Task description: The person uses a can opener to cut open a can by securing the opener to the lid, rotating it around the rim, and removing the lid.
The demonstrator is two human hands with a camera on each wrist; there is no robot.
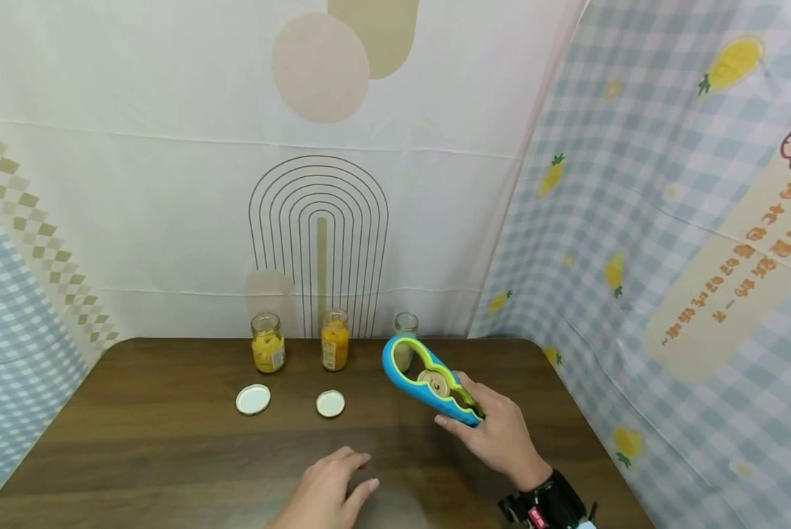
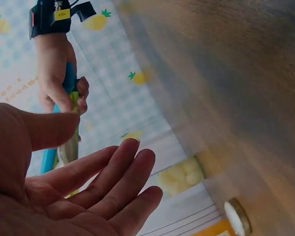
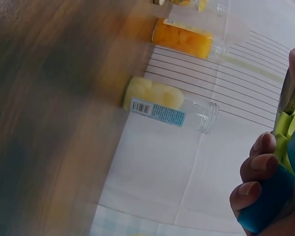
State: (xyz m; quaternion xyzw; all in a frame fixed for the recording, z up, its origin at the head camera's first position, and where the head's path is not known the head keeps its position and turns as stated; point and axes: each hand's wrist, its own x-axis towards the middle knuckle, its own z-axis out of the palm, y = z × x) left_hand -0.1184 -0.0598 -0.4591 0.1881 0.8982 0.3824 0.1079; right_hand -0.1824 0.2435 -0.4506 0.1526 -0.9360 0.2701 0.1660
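Observation:
My right hand [image 1: 501, 433] grips a blue and green jar opener [image 1: 409, 380] by its handles, above the table's right side. A round gold lid [image 1: 434, 381] sits between the opener's jaws. Behind the opener stands an uncovered glass jar [image 1: 406, 323], partly hidden; the right wrist view shows pale fruit in this jar [image 3: 155, 93]. My left hand [image 1: 329, 488], fingers loosely bent and holding nothing, is over the table's front middle. In the left wrist view the left hand [image 2: 88, 182] shows its palm, with the jar opener [image 2: 49, 160] beyond it.
At the back of the wooden table [image 1: 170, 441] stand an uncovered jar of yellow fruit [image 1: 267, 349] and one of orange fruit [image 1: 335, 344]. Before them lie two lids, a larger one [image 1: 253, 399] and a smaller one [image 1: 330, 403], white sides up. Curtains [image 1: 600, 294] hang behind and beside.

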